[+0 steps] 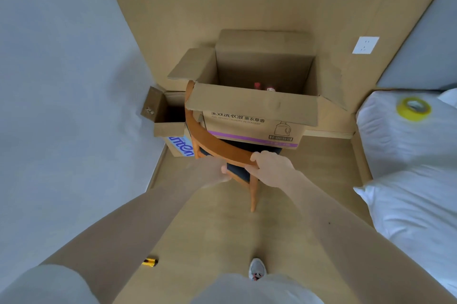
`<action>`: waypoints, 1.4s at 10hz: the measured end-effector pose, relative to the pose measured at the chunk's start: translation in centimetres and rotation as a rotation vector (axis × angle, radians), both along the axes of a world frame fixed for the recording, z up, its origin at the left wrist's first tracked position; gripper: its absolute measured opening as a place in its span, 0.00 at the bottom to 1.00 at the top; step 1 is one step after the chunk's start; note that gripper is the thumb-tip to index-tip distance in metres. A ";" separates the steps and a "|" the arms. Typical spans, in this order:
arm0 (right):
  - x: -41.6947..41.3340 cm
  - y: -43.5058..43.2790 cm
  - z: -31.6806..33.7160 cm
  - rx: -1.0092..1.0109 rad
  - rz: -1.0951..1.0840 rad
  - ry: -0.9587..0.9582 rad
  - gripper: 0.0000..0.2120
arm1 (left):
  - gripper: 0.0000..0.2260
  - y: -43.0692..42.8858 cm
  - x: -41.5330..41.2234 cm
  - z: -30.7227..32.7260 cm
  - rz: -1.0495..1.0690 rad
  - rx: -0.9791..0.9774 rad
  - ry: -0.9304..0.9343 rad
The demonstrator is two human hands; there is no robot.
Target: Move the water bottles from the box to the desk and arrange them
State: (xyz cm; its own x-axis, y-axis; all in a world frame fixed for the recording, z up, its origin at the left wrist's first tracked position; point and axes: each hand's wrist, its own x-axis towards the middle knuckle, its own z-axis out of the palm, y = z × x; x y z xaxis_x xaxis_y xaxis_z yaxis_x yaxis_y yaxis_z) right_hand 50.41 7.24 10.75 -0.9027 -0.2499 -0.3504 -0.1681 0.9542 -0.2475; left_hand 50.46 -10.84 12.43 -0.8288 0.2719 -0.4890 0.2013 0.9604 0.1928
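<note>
You are standing on a pale wooden floor (284,229) and looking down. A bed (408,167) with white covers is lying along your right side.

In front of you a big brown cardboard box (247,115) is sitting on the seat of a wooden chair (215,142). The box flaps are standing open. The near flap is hanging toward you, over the printed side of the box.

A smaller open box (170,128) with blue letters is sitting on the floor, just beside the chair on the left, close to the wall.

Your right hand (272,167) is grasping the curved back of the chair. Your fingers are curling over the top rail and your thumb is going under it.

Your left hand (215,172) is reaching toward the same rail, just left of your right hand. It is too blurry, so you cannot tell if it is gripping anything.

A yellow roll of tape (413,108) is lying on the bed.

The water bottles (257,85) are sitting deep inside the big box. Only a couple of red caps are peeking over the near edge.

A white wall socket (365,45) is sitting on the wooden panel to the right of the box. Your shoe (257,268) is showing below. A small yellow thing (149,262) is lying on the floor to your left.
</note>
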 end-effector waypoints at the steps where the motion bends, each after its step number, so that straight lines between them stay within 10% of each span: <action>1: -3.4 1.1 0.1 0.002 0.004 0.024 0.20 | 0.16 1.4 -2.7 0.3 -0.006 -0.047 0.014; 8: -29.0 5.1 1.1 -0.032 -0.200 0.199 0.19 | 0.13 5.2 -33.4 1.2 -0.071 0.265 0.321; 14: -43.5 2.0 -5.3 -0.028 -0.219 -0.087 0.23 | 0.16 1.4 -48.2 -7.0 -0.021 0.136 -0.076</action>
